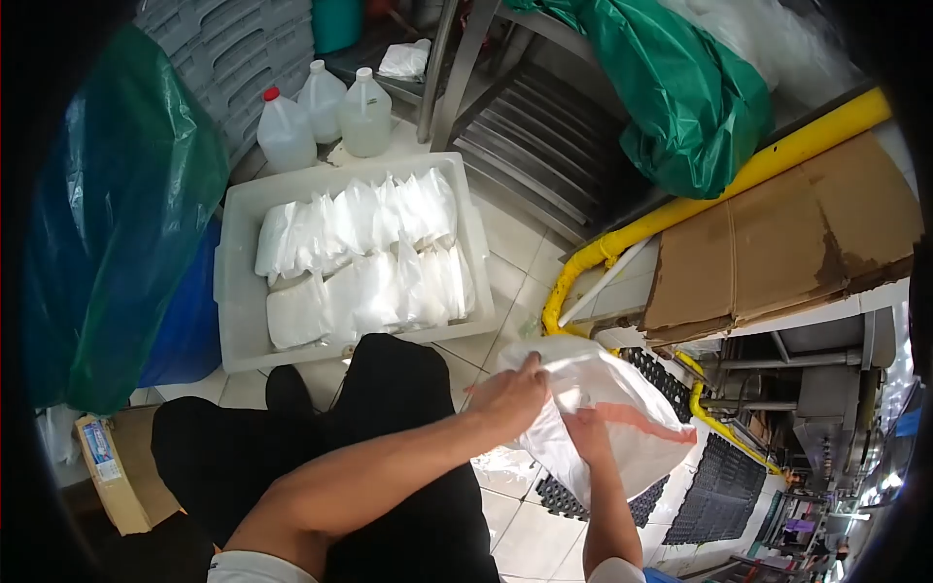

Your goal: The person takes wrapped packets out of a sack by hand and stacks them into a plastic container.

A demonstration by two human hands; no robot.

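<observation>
A white woven sack [632, 384] with a reddish stripe hangs to the right of my knees. My left hand [515, 396] is closed on its upper left edge. My right hand [588, 434] grips the sack's near side just below the stripe, its fingertips partly sunk in the folds. What the sack holds inside is hidden. To the left, beyond my knees, a whitish plastic tub [233, 291] sits on the tiled floor. Two rows of filled white plastic bags [364, 291] stand packed in it.
Three plastic jugs [365, 115] stand behind the tub. A green plastic bag [126, 223] covers a blue barrel at left, beside an open cardboard box [146, 466]. A yellow-wrapped pipe [671, 214] and flattened cardboard [777, 233] lie at right. Black mats [719, 491] cover some tiles.
</observation>
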